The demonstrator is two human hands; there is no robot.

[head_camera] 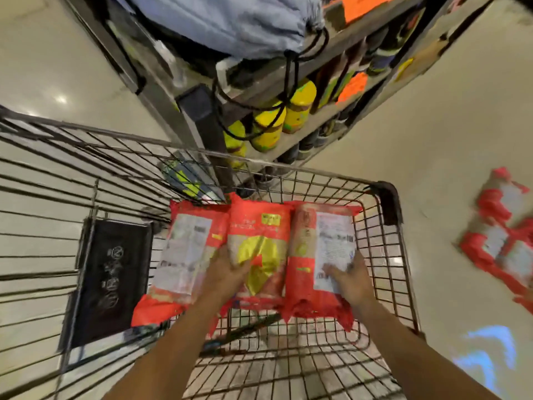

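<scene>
Cart [317, 172]: three red packets lie side by side on the wire floor, toward its far right corner.

Left packet [184, 255] lies skewed, with no hand on it. A jolt could slide it out of the row.

Middle packet [259, 235] sits under the left hand [227, 272]; blur hides whether the fingers grip or merely press.

Right hand [350, 277] lies flat, fingers spread, on the right packet [334, 235].

Risk: the plastic may snag and tear on the wire if dragged.

Cart packets [259, 226] blurred (print unreadable), floor packets [497, 241] cropped
</scene>
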